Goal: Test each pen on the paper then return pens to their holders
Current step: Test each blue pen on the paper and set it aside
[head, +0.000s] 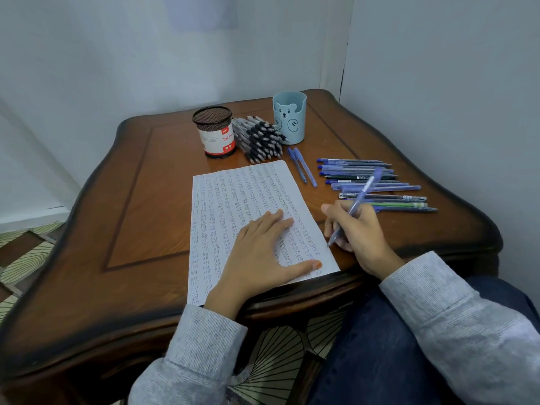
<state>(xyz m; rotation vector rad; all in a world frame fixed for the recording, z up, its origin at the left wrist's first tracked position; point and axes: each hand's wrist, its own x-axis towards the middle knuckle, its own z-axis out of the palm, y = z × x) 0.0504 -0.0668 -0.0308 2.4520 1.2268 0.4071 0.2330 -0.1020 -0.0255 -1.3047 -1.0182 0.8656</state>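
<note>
Beyond the paper's (233,194) far edge stand a mesh holder (212,133), a heap of black pens (258,138) and a blue bear cup (289,118); neither container's inside can be made out. The left hand (260,252) lies flat on the paper, fingers straight, covering rows of tiny writing. At the paper's right edge the right hand (359,232) grips a blue pen (358,203). Loose pens (377,185) lie on the surface (140,217) right of the paper.

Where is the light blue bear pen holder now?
In the head view, the light blue pen holder stands on the far side of the table, right of the mesh holder, with the pile of black pens between them.
</note>
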